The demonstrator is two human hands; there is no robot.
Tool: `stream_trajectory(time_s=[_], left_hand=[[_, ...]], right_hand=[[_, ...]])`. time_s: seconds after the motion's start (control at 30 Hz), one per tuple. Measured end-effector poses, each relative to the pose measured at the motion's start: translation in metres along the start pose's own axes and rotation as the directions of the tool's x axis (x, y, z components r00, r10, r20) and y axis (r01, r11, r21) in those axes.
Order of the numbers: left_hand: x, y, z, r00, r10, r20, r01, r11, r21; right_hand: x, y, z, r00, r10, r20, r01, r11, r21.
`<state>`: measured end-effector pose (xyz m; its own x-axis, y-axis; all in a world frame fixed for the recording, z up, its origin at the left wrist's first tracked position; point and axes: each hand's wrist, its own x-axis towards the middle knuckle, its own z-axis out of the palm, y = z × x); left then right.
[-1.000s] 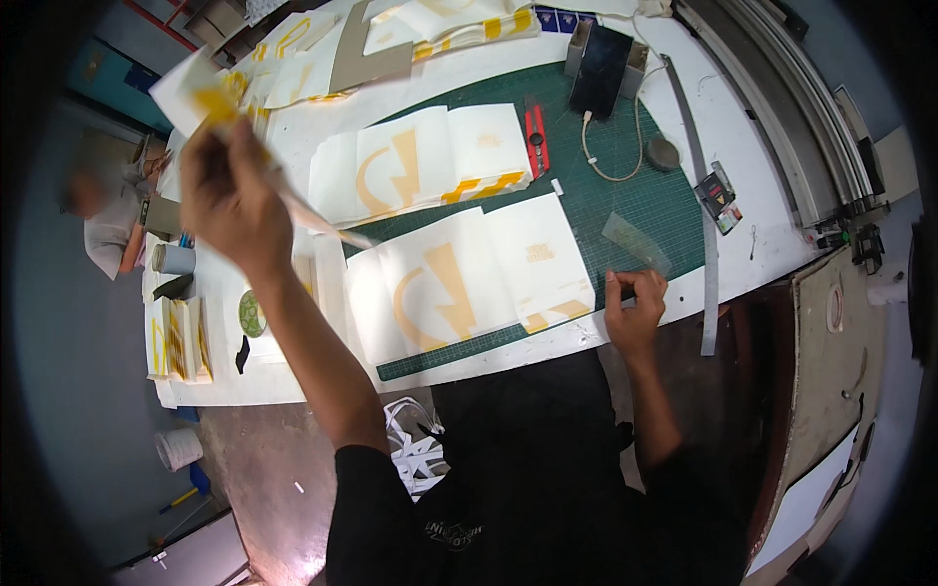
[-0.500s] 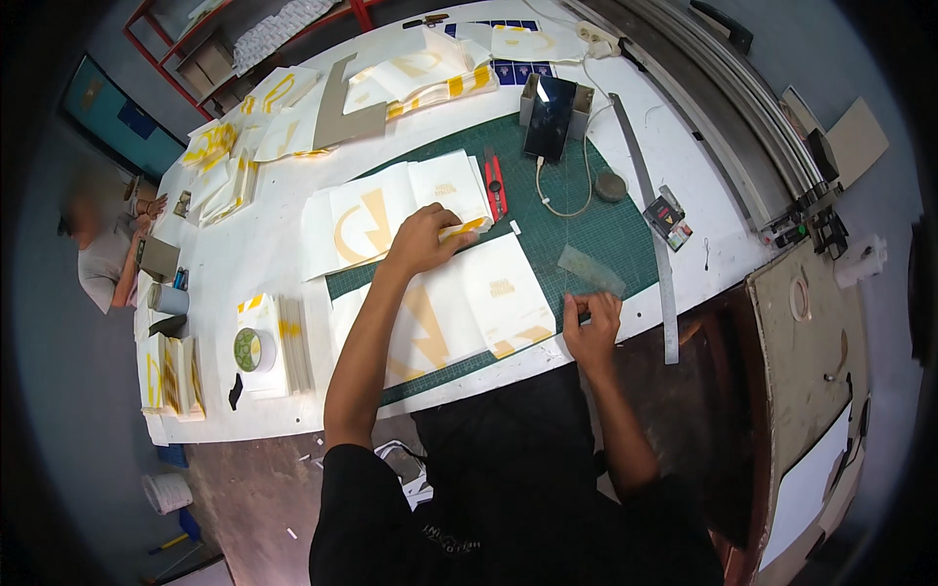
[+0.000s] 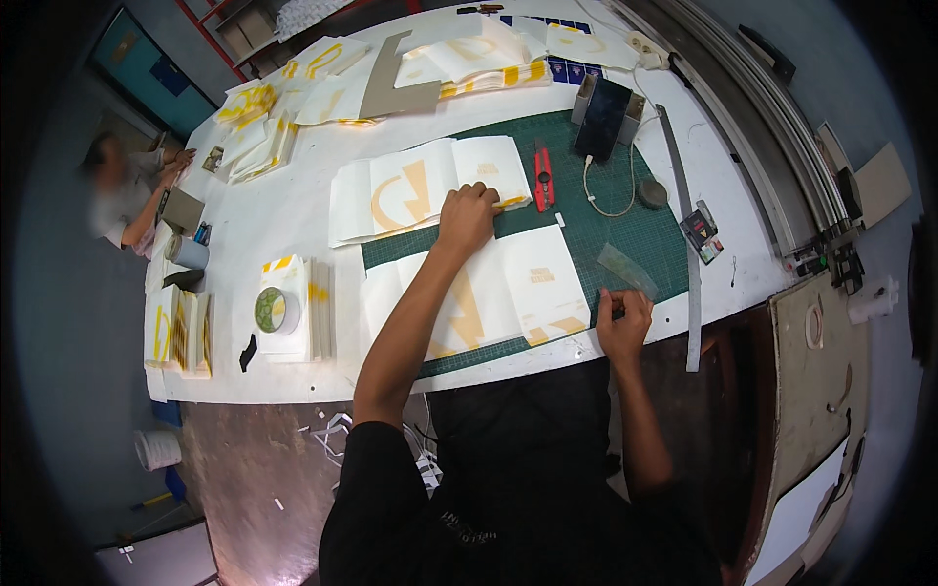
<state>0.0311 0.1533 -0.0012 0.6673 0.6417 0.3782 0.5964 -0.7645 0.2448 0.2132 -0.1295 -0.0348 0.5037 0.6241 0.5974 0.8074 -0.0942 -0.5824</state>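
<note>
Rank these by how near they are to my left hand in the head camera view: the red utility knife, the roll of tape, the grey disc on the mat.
From the left hand:
1. Red utility knife, just right, on the green mat.
2. Grey disc, farther right.
3. Roll of tape, far left, nearer the table's front edge.

Bare green mat (image 3: pixel 645 230) beside red cutter (image 3: pixel 543 164)
</note>
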Motion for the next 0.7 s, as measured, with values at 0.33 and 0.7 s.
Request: stream_trajectory(time_s=[0.33,0.7], left_hand=[[-0.049,0.042,-0.028,0.986,-0.028,-0.166,0.001,0.987,-0.163],[-0.144,0.09,-0.027,0.997,-0.077,-0.009,0.072,0.958,-0.278]], right_hand=[[-0.001,0.008,0.0,1.0,0.005,-0.011,-0.005,1.0,0.003],[-0.001,0.001,0.0,1.0,0.014,-0.009,-0.014,0.999,0.044]])
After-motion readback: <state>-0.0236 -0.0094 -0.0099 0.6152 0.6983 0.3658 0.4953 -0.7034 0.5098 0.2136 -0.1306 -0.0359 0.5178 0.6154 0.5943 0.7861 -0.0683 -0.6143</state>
